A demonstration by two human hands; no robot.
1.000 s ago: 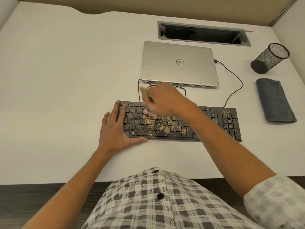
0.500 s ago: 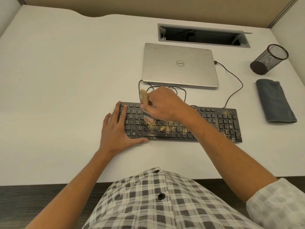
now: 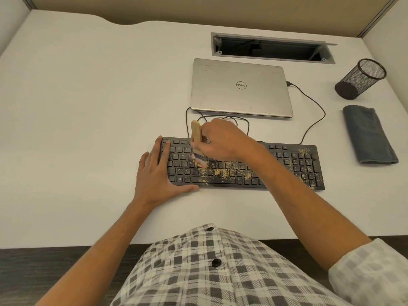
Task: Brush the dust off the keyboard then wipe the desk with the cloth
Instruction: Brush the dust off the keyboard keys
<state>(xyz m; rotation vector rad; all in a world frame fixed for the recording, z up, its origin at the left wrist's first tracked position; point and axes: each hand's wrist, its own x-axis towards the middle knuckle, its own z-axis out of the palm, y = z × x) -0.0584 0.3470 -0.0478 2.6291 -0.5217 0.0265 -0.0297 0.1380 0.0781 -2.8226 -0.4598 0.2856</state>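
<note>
A black keyboard (image 3: 287,164) lies across the white desk (image 3: 88,107), with yellowish dust scattered over its middle keys and number pad. My right hand (image 3: 223,140) grips a wooden-handled brush (image 3: 196,133), whose bristles touch the keys left of the middle. My left hand (image 3: 157,173) lies flat with fingers spread on the keyboard's left end. A folded grey cloth (image 3: 368,133) rests on the desk to the right of the keyboard.
A closed silver laptop (image 3: 240,87) sits behind the keyboard, its cable (image 3: 313,120) looping to the right. A black mesh pen cup (image 3: 359,78) lies tipped at the far right. A cable hatch (image 3: 271,48) opens in the desk at the back.
My right hand has moved the brush slightly down and right across the keys in a short stroke. My left hand has stayed on the keyboard's left end.
</note>
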